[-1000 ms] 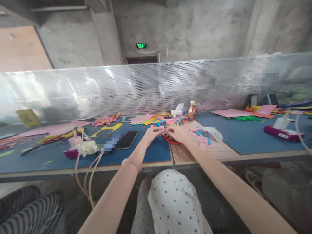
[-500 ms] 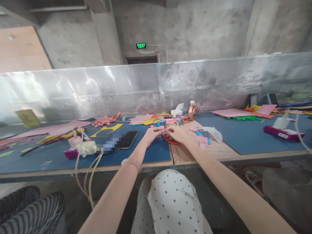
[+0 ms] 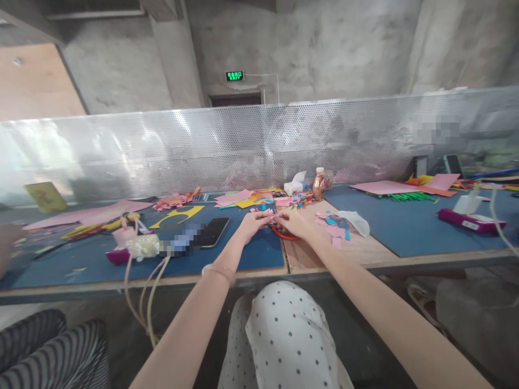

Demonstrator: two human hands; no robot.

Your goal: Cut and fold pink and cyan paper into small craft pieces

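Observation:
My left hand and my right hand meet over the table's middle, fingertips pinched close together. Between them shows a small pink paper piece, largely covered by the fingers. Under my right hand lies a red ring-shaped thing, partly hidden by the hand. Just beyond my fingers are pink and blue paper scraps. A paper flower in pink, blue and orange lies past my right hand.
Right of my hands lie more paper scraps and a white plastic bag. A tissue pack and a bottle stand behind. Leftward are a phone, a yellow paper offcut and a purple-based device with cables.
Part of another person's arm has come in at the left edge, over the table. My two hands stay in nearly the same place, still pinched together.

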